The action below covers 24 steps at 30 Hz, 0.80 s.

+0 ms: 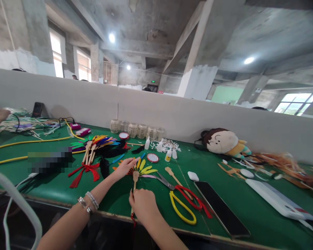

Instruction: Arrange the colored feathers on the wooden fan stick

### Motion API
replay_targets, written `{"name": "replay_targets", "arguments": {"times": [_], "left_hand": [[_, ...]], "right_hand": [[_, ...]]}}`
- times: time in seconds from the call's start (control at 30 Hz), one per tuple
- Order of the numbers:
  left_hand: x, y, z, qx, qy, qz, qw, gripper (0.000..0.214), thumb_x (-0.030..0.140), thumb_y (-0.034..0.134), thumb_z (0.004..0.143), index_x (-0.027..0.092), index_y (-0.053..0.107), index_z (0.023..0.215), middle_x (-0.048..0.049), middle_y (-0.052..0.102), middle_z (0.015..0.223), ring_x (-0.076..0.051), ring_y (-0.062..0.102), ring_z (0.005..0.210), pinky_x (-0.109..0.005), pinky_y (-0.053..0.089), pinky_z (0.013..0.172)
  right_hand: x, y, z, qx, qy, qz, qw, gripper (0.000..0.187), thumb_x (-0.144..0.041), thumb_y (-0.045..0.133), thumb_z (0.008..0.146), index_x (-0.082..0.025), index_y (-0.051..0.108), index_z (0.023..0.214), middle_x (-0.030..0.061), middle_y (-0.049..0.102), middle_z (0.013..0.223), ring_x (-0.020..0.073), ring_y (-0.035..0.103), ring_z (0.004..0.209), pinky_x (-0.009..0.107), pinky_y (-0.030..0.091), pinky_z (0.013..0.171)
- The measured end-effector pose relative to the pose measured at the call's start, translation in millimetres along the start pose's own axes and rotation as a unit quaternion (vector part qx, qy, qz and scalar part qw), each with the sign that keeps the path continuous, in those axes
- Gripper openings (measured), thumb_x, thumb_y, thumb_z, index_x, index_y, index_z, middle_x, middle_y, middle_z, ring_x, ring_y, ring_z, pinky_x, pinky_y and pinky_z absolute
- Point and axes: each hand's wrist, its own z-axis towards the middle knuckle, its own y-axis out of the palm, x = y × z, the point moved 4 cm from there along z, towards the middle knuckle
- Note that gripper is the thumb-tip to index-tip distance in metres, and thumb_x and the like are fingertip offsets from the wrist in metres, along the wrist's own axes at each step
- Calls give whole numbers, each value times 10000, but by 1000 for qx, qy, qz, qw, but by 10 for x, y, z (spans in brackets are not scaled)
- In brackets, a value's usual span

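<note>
On green bench mat, left hand, fingers pressed together, touched yellow feather fan; right hand pinched its flat wooden stick.

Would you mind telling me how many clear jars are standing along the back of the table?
6 clear jars, all side by side against the grey partition at the back of the green table; another could be hidden behind them.
</note>
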Motion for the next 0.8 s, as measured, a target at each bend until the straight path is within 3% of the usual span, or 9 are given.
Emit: {"name": "replay_targets", "arguments": {"times": [0.1,0.27,0.4,0.53,0.63,0.8], "left_hand": [[-23,-2,11,8,-14,-48,999,541,714,413,604,182,330,551,90,257,533,-22,224,522,-216,192,528],[-57,-41,23,22,-26,-23,999,555,713,417,602,185,286,494,93,225,478,-17,193,480,-223,157,507],[-108,-91,44,49,-36,-1,998,516,678,449,612,166,430,554,86,293,496,-24,250,492,-211,190,512],[-128,-110,51,62,-14,52,997,467,613,379,701,165,508,664,58,404,579,-48,342,561,-207,277,582],[-135,-123,45,70,15,116,991,432,513,306,779,168,453,565,40,394,584,-67,357,595,-229,273,631],[-184,-160,49,84,28,162,983,362,426,393,782,164,414,534,36,386,603,-74,360,619,-236,246,638]], "right_hand": [[3,11,9,1,-4,4,1000,375,-235,345,884,-128,699,819,136,699,749,254,669,708,304,455,585],[-8,5,2,-3,-1,-1,1000,374,-240,348,881,-130,701,827,138,701,761,256,669,720,298,447,580],[68,-47,26,7,-2,6,1000,425,-323,332,898,-163,699,755,115,703,740,233,666,704,276,425,580],[342,-139,171,70,34,29,997,480,-385,283,917,-193,671,710,83,698,736,193,652,684,247,379,561],[551,-138,349,114,60,48,990,389,-356,315,915,-206,633,749,49,687,733,170,633,671,239,334,545],[640,-18,634,144,56,82,985,237,-309,386,892,-208,563,769,19,652,761,149,590,716,237,290,547]]}}
